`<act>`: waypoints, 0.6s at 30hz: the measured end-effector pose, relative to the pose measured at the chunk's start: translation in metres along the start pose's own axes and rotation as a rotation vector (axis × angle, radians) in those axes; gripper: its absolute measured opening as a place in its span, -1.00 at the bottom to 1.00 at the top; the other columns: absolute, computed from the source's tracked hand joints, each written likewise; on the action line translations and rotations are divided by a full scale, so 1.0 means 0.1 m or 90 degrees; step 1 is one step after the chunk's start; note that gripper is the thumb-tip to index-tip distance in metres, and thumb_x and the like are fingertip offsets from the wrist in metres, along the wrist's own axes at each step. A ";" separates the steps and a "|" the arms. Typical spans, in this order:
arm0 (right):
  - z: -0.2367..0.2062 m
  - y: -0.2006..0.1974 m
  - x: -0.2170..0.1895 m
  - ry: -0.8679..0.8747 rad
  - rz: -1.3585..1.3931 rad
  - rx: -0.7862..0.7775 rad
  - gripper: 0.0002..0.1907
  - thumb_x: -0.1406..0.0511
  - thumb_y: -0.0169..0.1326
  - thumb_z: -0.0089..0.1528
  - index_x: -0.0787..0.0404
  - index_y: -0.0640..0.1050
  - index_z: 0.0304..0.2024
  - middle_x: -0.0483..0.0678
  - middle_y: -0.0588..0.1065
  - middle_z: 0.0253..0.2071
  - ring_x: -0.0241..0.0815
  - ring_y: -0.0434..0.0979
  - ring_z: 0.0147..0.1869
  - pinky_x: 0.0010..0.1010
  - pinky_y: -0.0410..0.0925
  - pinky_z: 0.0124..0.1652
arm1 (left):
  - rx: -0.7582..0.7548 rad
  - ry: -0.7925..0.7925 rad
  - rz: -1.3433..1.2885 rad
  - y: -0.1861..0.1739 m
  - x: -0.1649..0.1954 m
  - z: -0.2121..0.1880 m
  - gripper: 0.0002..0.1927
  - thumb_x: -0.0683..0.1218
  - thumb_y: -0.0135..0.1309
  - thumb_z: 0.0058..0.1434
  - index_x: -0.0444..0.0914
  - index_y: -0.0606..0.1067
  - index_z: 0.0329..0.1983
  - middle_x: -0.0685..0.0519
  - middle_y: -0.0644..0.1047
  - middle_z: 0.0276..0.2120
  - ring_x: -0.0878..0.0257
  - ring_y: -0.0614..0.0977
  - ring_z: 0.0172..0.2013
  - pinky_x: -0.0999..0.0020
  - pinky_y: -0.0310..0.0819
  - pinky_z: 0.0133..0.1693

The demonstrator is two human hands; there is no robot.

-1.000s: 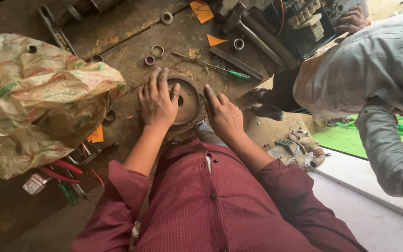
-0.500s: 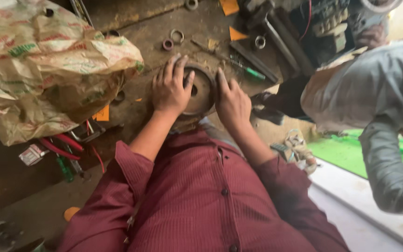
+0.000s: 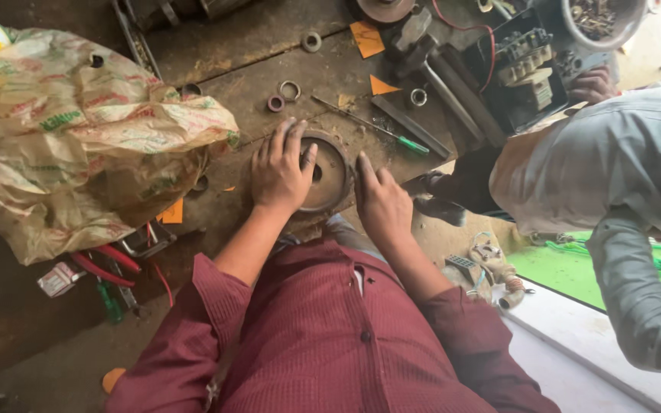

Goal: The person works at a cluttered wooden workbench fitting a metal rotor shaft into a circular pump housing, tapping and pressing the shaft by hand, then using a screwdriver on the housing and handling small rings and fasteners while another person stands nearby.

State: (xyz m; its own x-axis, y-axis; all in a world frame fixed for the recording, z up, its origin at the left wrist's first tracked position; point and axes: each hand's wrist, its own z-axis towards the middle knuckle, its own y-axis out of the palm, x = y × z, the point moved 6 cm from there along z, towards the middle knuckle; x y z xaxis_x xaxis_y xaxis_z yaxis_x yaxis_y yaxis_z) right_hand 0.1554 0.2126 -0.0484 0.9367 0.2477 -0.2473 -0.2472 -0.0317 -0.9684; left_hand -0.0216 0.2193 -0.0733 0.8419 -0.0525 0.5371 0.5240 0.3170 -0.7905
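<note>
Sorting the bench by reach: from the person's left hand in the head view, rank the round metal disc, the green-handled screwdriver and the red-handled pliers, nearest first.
1. Round metal disc: under the left hand, touching.
2. Green-handled screwdriver: up and right of it.
3. Red-handled pliers: lower left, by the crumpled bag.

A crumpled plastic bag (image 3: 78, 153), green-handled screwdriver (image 3: 372, 126), small rings (image 3: 290, 90) and red-handled pliers (image 3: 105, 268) lie nearby

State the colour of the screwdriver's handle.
Green, on the screwdriver beyond the right hand; head view.
</note>
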 end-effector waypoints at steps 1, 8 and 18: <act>0.01 0.00 -0.01 -0.015 0.005 0.005 -0.51 0.25 0.06 0.33 0.03 0.44 0.33 0.08 0.46 -0.28 0.16 0.55 -0.32 -0.06 0.39 -0.32 | -0.010 -0.002 0.004 0.02 0.00 0.00 -0.50 0.13 0.09 0.37 -0.11 0.42 0.32 -0.04 0.46 0.25 -0.04 0.52 0.19 0.00 0.39 0.14; 0.08 -0.03 0.01 -0.015 0.011 0.010 -0.56 0.16 0.05 0.35 -0.01 0.48 0.28 0.05 0.45 -0.34 0.11 0.56 -0.36 -0.09 0.40 -0.37 | -0.006 -0.005 -0.012 0.02 -0.02 0.00 -0.52 0.12 0.07 0.37 -0.12 0.44 0.31 -0.03 0.46 0.24 -0.04 0.52 0.18 0.01 0.39 0.14; 0.40 -0.03 0.04 -0.127 0.051 -0.037 -0.53 0.19 0.09 0.33 0.00 0.47 0.31 0.05 0.43 -0.34 0.11 0.55 -0.36 -0.11 0.39 -0.37 | -0.001 0.000 -0.031 0.06 -0.05 0.02 -0.54 0.10 0.10 0.38 -0.13 0.44 0.28 -0.01 0.48 0.24 -0.02 0.56 0.15 0.04 0.41 0.13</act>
State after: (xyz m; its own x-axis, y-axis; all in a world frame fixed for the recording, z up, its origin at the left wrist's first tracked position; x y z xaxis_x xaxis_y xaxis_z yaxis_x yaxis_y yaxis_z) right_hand 0.1503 0.2523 -0.0451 0.8456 0.4289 -0.3180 -0.2990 -0.1132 -0.9475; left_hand -0.0230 0.2228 -0.0801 0.8152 -0.0681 0.5751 0.5648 0.3132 -0.7635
